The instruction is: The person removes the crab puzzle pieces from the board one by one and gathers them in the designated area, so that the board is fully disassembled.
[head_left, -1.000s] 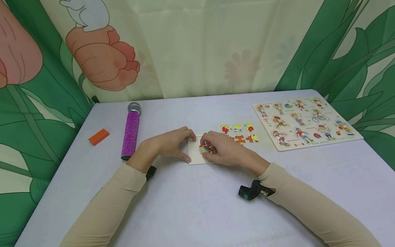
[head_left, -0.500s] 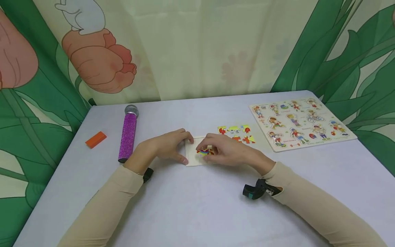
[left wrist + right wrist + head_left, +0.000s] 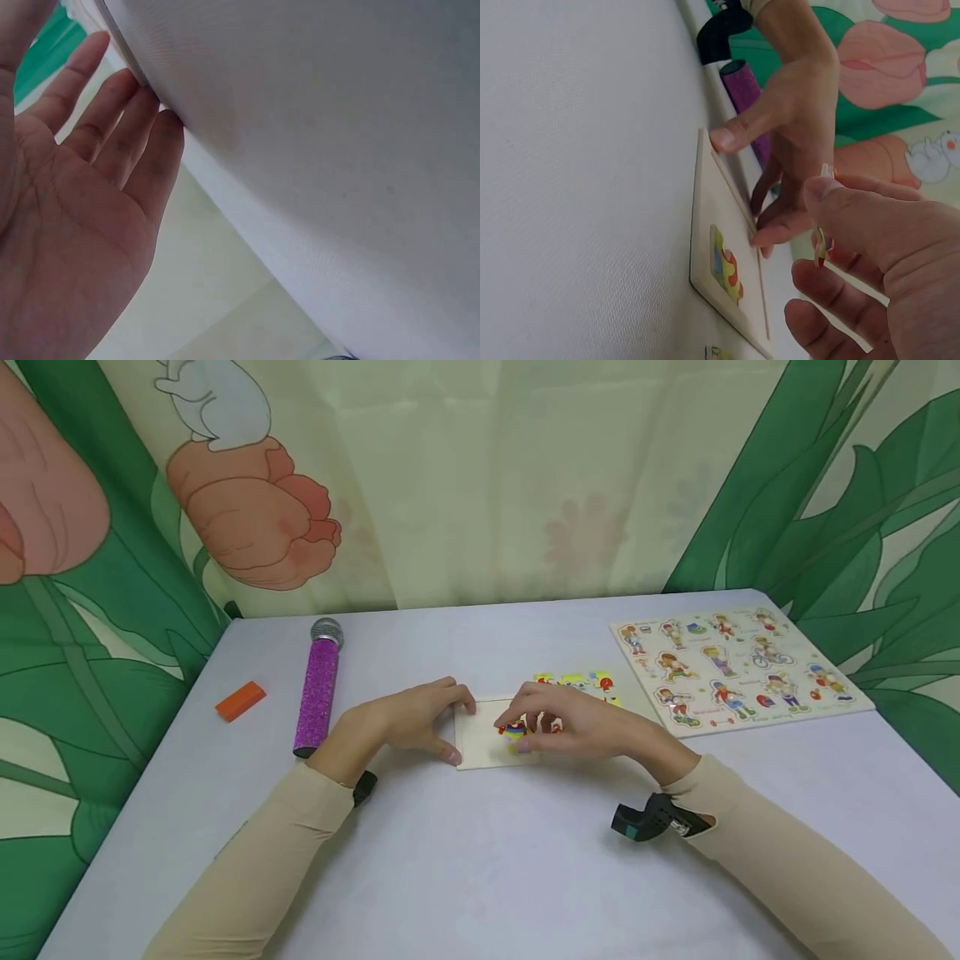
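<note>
My left hand point(image 3: 420, 718) rests against the left edge of a small pale wooden puzzle tray point(image 3: 476, 743), thumb at its near corner and fingers toward the far one. In the left wrist view the fingers look nearly straight, the fingertips at the tray's edge. Over the tray, my right hand point(image 3: 573, 722) pinches a small colourful puzzle piece point(image 3: 822, 244) between thumb and fingers. Another puzzle piece point(image 3: 724, 264) lies on the tray in the right wrist view. Loose yellow and red pieces point(image 3: 573, 680) lie beyond my right hand, partly hidden by it.
A larger picture board point(image 3: 738, 672) with cartoon children lies at the back right. To the left are a glittery purple microphone point(image 3: 318, 693) and an orange block point(image 3: 240, 701). A printed curtain point(image 3: 487, 485) hangs behind the white table point(image 3: 480, 860).
My right hand has shifted to the right across the tray, uncovering more of its surface and covering more of the loose pieces. The left hand stays at the tray's edge.
</note>
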Action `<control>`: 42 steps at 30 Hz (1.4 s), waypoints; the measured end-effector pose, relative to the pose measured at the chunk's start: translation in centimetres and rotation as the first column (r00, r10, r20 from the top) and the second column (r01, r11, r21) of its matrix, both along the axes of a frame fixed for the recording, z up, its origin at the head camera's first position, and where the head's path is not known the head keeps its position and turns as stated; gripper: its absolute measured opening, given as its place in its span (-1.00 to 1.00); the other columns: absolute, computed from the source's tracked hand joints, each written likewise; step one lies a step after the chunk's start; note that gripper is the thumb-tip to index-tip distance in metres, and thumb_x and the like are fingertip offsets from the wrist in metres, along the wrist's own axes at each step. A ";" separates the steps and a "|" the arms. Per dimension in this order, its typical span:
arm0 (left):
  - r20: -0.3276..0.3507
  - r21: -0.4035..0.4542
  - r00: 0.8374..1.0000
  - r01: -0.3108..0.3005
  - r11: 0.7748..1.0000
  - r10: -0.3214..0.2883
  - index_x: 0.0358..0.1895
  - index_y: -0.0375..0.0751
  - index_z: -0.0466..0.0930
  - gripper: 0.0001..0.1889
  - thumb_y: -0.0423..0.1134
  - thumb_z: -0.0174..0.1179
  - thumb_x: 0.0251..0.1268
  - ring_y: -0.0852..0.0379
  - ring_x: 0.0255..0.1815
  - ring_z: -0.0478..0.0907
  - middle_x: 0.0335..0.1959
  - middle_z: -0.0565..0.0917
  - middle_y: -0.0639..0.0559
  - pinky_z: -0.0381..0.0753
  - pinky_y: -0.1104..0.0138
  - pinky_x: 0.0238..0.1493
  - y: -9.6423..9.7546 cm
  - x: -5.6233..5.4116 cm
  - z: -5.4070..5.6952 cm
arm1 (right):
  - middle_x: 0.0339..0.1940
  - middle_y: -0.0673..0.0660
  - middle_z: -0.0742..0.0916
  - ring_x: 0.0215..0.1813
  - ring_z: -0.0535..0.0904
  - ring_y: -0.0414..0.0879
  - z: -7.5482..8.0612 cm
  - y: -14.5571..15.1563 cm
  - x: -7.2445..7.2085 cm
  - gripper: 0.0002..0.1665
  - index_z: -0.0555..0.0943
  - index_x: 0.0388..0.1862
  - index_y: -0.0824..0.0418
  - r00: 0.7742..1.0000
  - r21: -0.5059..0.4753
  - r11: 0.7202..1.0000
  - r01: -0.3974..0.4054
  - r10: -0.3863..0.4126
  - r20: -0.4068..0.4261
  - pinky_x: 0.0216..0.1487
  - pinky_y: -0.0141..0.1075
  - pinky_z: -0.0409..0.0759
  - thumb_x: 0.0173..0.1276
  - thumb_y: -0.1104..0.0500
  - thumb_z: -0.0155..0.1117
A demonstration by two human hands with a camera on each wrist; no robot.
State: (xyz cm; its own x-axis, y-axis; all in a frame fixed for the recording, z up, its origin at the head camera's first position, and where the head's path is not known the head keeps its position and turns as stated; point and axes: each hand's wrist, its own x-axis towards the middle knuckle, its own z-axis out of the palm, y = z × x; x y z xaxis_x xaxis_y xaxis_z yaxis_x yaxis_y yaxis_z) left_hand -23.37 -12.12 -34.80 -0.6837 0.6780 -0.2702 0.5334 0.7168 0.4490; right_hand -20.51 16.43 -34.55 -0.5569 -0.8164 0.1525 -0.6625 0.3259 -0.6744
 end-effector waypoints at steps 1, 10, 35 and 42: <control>-0.004 -0.003 1.000 0.001 1.000 -0.001 0.27 0.00 0.43 -0.28 0.04 0.59 0.07 0.04 0.28 0.41 0.21 0.46 0.03 0.39 0.11 0.43 0.0 0.0 0.0 | -0.03 -0.06 0.66 -0.18 0.60 -0.18 -0.1 0.2 0.0 -0.67 0.70 0.16 0.10 1.000 -0.003 1.000 0.004 -0.004 -0.002 -0.20 -0.29 0.63 0.44 0.17 0.39; 0.021 0.001 1.000 -0.011 1.000 0.011 0.26 0.01 0.44 -0.29 0.03 0.58 0.07 0.05 0.27 0.40 0.23 0.45 0.05 0.40 0.11 0.41 0.1 0.2 -0.1 | -0.01 -0.12 0.64 -0.11 0.59 -0.17 -0.7 2.1 0.4 -0.64 0.69 0.20 0.04 0.996 0.021 0.997 0.080 -0.080 0.028 -0.11 -0.29 0.66 0.44 0.18 0.39; 0.023 -0.030 0.998 -0.059 0.998 0.060 0.27 0.04 0.44 -0.28 0.02 0.60 0.05 0.06 0.29 0.38 0.27 0.44 0.07 0.38 0.11 0.45 0.6 0.6 0.2 | -0.03 -0.15 0.69 -0.18 0.56 -0.18 -0.8 7.0 0.0 -0.61 0.69 0.19 0.04 0.982 0.051 0.982 0.184 -0.181 -0.053 -0.21 -0.31 0.61 0.40 0.15 0.45; 0.020 -0.029 0.998 -0.051 0.998 0.051 0.27 0.04 0.43 -0.28 0.02 0.60 0.05 0.07 0.30 0.38 0.26 0.44 0.08 0.37 0.12 0.46 0.6 0.5 0.1 | -0.05 -0.15 0.71 -0.23 0.57 -0.15 -1.5 8.3 0.1 -0.64 0.70 0.15 0.02 0.979 0.051 0.978 0.204 -0.203 -0.021 -0.23 -0.34 0.60 0.40 0.21 0.44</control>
State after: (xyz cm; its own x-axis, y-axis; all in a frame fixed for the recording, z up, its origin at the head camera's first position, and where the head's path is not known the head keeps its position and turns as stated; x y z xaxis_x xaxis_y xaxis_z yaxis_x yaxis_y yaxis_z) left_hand -22.84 -11.52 -34.72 -0.7112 0.6340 -0.3038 0.4865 0.7557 0.4383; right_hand -20.44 24.69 -36.05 -0.7100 -0.6934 0.1224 -0.5891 0.4897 -0.6428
